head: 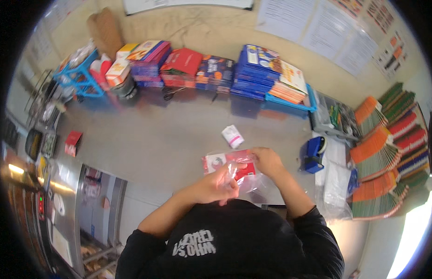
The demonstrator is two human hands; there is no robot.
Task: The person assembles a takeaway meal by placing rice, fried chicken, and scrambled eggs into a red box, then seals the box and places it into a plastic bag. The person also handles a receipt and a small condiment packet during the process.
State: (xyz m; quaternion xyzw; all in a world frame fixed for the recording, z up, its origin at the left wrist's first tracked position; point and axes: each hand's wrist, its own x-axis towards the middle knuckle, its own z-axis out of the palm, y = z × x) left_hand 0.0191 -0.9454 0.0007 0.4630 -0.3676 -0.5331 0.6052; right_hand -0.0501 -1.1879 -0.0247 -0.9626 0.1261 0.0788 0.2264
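Observation:
In front of my torso, near the table's front edge, is a clear plastic bag (254, 183) with a red and white printed packet (216, 161) in or under it. My left hand (217, 185) is over the bag's near left part, its fingers bent around some of the clear film. My right hand (266, 160) pinches the bag's upper right edge between thumb and fingers. A small white packet with a pink band (232, 136) lies on the steel table (149, 139) just beyond the bag. Whether the printed packet is fully inside the bag, I cannot tell.
Along the wall stand a blue basket (87, 75), red boxes (181, 66) and blue stacks (254, 75). A blue tape dispenser (314, 154) and plastic bags (336, 181) are at right, beside orange and green stacks (372, 150). A small red card (73, 142) lies far left.

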